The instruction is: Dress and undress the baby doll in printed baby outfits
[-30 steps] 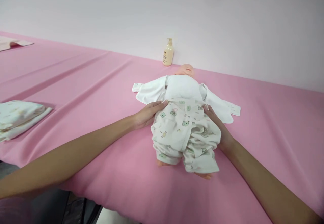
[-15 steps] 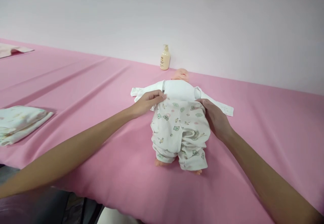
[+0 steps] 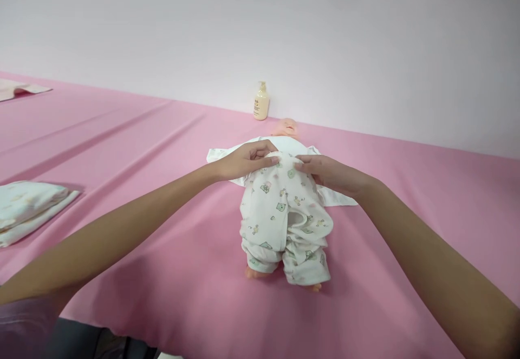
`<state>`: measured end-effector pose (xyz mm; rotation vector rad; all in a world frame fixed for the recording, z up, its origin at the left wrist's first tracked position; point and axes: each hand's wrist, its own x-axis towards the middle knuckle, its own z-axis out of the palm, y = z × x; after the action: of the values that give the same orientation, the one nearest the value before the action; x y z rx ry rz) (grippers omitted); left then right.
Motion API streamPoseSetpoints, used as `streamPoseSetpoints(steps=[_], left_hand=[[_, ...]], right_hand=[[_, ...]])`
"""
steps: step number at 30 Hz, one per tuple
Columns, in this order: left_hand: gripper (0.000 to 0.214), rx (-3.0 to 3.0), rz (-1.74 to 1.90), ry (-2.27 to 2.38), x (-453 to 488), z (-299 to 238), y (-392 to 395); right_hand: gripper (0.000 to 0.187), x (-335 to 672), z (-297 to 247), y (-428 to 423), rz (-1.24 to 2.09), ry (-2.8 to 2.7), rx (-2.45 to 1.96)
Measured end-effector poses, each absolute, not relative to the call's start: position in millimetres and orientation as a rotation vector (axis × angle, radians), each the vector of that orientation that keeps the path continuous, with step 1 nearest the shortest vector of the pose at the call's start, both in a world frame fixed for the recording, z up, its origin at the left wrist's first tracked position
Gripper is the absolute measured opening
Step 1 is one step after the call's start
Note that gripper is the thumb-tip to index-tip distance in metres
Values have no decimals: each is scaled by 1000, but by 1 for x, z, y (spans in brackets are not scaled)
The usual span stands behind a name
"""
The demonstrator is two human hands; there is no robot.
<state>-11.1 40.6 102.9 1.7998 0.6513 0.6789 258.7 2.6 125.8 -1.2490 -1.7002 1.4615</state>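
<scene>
We had the doll (image 3: 287,127) on its back on the pink sheet (image 3: 162,283), head by the wall (image 3: 365,50) and feet (image 3: 257,273) towards us, with the trousers (image 3: 264,207) over both legs. Our left hand (image 3: 252,158) pinched the waist (image 3: 286,157) of the trousers between thumb and fingers, and our right hand (image 3: 325,172) nipped it just beside, the two sets of fingertips near each other but apart. We could not be sure how much cloth the right hand had, since its own fingers hid the edge.

By our judgement most of this work was done: both legs were through, toes showed beyond the cuffs (image 3: 306,280), and the waist reached up over the belly to the white shirt (image 3: 339,197). What was left looked like settling the fit. The trouser legs were bunched in folds above the cuffs, a rounded gap showed in the cloth between them, and the waist rose a little between our hands rather than lying flat. The shirt was spread wide to both sides, one sleeve (image 3: 214,155) out on the sheet at our left.

The bottle (image 3: 261,102) stood upright near the doll's head, and the folded cloth (image 3: 32,204) lay well apart at our left, both untouched
</scene>
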Motion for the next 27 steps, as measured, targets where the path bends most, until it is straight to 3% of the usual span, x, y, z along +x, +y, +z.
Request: streamPoseSetpoints(steps=[3, 8, 11, 15, 19, 27], left_hand=[[38, 1845, 688, 744, -7, 101, 50], [41, 1946, 647, 947, -10, 88, 66], [41, 1886, 642, 950, -18, 72, 67], [42, 1596, 724, 919, -26, 44, 56], [40, 1135, 835, 768, -22, 23, 38], [43, 986, 780, 675, -8, 28, 37]], right_hand=[[47, 256, 123, 18, 1458, -1674, -1242], [57, 268, 107, 24, 1047, -1833, -1543], [57, 284, 85, 15, 965, -1836, -1571], [52, 298, 56, -3, 1112, -1609, -1508], [31, 293, 41, -17, 1461, -1251, -1255], [41, 276, 33, -12, 1547, -1018, -1122]])
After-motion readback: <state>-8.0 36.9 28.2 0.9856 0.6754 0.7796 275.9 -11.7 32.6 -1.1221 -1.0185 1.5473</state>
